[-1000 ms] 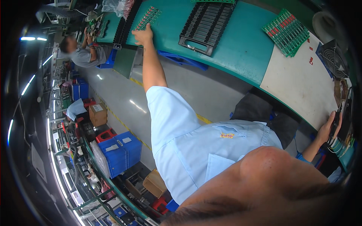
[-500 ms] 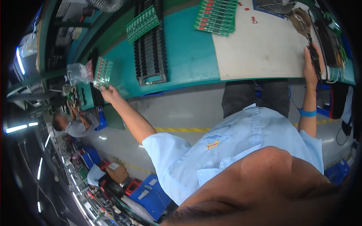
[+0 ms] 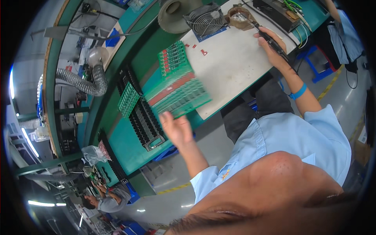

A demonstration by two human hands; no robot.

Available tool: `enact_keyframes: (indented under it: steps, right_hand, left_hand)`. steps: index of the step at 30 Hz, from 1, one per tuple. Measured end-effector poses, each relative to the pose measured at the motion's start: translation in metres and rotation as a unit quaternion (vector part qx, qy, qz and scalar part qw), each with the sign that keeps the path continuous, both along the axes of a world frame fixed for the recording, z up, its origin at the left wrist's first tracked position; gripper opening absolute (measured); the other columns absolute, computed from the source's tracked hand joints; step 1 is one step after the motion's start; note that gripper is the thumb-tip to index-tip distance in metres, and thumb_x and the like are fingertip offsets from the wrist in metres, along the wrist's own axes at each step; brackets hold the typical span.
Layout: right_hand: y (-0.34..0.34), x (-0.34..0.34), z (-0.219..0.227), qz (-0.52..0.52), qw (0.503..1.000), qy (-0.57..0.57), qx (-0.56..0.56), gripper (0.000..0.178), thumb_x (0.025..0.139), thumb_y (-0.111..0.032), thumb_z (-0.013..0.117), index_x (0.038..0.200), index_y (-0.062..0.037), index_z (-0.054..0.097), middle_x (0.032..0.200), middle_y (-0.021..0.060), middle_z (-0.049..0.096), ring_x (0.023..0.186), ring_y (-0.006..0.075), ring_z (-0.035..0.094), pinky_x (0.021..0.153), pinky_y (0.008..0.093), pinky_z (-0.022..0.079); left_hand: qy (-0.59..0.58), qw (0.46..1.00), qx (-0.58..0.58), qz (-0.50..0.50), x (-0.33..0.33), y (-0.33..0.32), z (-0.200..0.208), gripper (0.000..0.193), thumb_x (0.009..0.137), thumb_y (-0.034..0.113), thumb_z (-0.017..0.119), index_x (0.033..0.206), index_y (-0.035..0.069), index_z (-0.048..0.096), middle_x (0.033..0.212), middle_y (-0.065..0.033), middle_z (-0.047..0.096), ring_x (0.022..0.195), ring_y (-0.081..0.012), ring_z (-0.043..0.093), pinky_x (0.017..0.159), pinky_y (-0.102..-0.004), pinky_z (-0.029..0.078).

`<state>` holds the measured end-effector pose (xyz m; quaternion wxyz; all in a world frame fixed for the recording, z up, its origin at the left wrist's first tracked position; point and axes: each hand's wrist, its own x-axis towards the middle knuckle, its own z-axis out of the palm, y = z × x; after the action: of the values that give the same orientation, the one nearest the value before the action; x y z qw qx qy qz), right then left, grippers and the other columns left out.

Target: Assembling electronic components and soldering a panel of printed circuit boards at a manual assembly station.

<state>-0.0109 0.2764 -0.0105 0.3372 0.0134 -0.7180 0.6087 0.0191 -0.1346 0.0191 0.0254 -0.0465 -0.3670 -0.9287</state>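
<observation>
Panel of green circuit boards (image 3: 192, 98) above the counter (image 3: 131, 156), partly overlapping the board stack (image 3: 172, 58) in view. Left hand (image 3: 177, 128) at its near edge, fingers partly curled, apparently pinching it; motion blur hides the exact grip. Right hand (image 3: 272, 54) closed around black soldering iron (image 3: 273, 42), tip side near brown holder (image 3: 239, 17). Black rack (image 3: 145, 119) left of panel.

Bench (image 3: 120, 147) top smooth with slight sheen; pale mat (image 3: 235, 58) matt, speckled. Rack (image 3: 145, 117) dull, ribbed plastic; fan (image 3: 208, 23) grille of metal wire; duct (image 3: 100, 80) silvery, corrugated, shiny; bag (image 3: 93, 155) glossy, creased plastic film. Iron (image 3: 273, 42) grip dark, plastic-looking; shirt (image 3: 284, 127) matt cloth; board (image 3: 182, 98) finish blurred.
</observation>
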Motion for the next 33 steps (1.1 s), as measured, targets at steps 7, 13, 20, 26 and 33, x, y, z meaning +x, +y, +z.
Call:
enact_keyframes:
  steps: [7, 13, 20, 26, 33]
  right_hand:
    - [-0.024, 0.026, 0.013, 0.103, 0.987, -0.011, -0.126, 0.041, 0.095, -0.004, 0.067, 0.135, -0.0038, 0.057, 0.117, 0.0141, 0.07, 0.091, 0.015, 0.067, 0.081, 0.0246, 0.055]
    - [-0.046, 0.034, 0.024, 0.177, 0.953, -0.016, -0.245, 0.053, 0.092, 0.005, 0.067, 0.141, -0.0042, 0.048, 0.124, 0.017, 0.065, 0.093, 0.0158, 0.068, 0.083, 0.0259, 0.057]
    - [-0.044, 0.037, 0.031, 0.181, 0.926, -0.002, -0.331, 0.066, 0.087, 0.013, 0.067, 0.144, -0.0056, 0.042, 0.134, 0.0189, 0.059, 0.094, 0.0168, 0.07, 0.084, 0.0252, 0.058]
    - [-0.031, 0.035, 0.03, 0.166, 0.942, 0.021, -0.29, 0.067, 0.086, 0.016, 0.067, 0.144, -0.0056, 0.042, 0.135, 0.0188, 0.058, 0.094, 0.0178, 0.07, 0.084, 0.0253, 0.058]
    - [-0.028, 0.036, 0.024, 0.16, 0.956, 0.022, -0.246, 0.068, 0.086, 0.017, 0.064, 0.146, -0.0056, 0.041, 0.138, 0.0227, 0.057, 0.099, 0.0212, 0.071, 0.085, 0.0265, 0.058]
  left_hand:
    - [-0.061, 0.997, 0.033, -0.041, -0.006, 0.122, -0.004, 0.034, 0.105, 0.006, 0.052, 0.139, 0.01, 0.047, 0.126, -0.0087, 0.067, 0.108, -0.0215, 0.07, 0.091, -0.0352, 0.06]
    - [-0.055, 0.995, 0.041, -0.071, 0.005, 0.148, -0.009, 0.034, 0.106, 0.006, 0.051, 0.14, 0.009, 0.048, 0.128, -0.0095, 0.066, 0.111, -0.0219, 0.069, 0.095, -0.0371, 0.059]
    - [-0.056, 0.996, 0.026, -0.066, 0.006, 0.163, -0.011, 0.034, 0.106, 0.007, 0.049, 0.14, 0.007, 0.047, 0.129, -0.01, 0.066, 0.11, -0.0223, 0.069, 0.096, -0.0385, 0.059]
    - [-0.045, 0.989, -0.114, -0.082, 0.001, 0.155, -0.008, 0.047, 0.104, 0.005, 0.053, 0.149, 0.004, 0.038, 0.135, -0.0137, 0.059, 0.117, -0.022, 0.062, 0.099, -0.036, 0.052]
    - [-0.002, 0.957, -0.287, -0.031, -0.007, 0.154, -0.001, 0.064, 0.099, -0.004, 0.056, 0.156, -0.001, 0.026, 0.143, -0.0189, 0.049, 0.126, -0.0229, 0.053, 0.104, -0.0334, 0.046]
